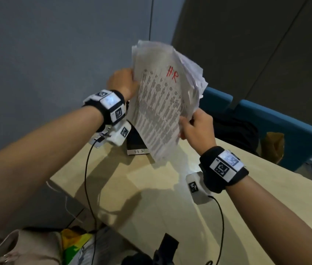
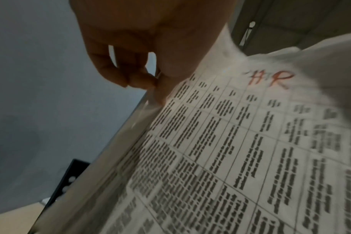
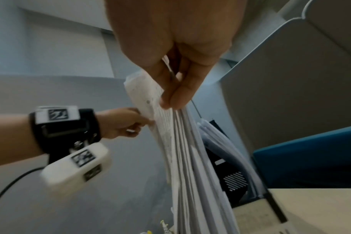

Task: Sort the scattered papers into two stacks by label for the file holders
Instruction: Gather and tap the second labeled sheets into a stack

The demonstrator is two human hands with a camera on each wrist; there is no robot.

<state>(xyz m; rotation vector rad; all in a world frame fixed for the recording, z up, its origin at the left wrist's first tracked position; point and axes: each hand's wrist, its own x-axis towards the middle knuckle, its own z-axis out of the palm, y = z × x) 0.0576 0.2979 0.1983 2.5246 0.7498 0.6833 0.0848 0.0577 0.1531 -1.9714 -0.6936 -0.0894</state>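
A thick stack of printed papers is held upright above the table's far end; its front sheet carries a red "HR" mark. My left hand pinches the stack's upper left edge, thumb and fingers closed on the sheets. My right hand grips the lower right edge, with the sheets fanning out below my fingers. Behind the papers stands a black file holder with a white "HR" label. A second black holder shows in the right wrist view.
The beige table runs toward me. Blue chairs stand beyond its right edge, with a dark bag on one. Cables trail from both wrist cameras. Grey walls close off the left and far side.
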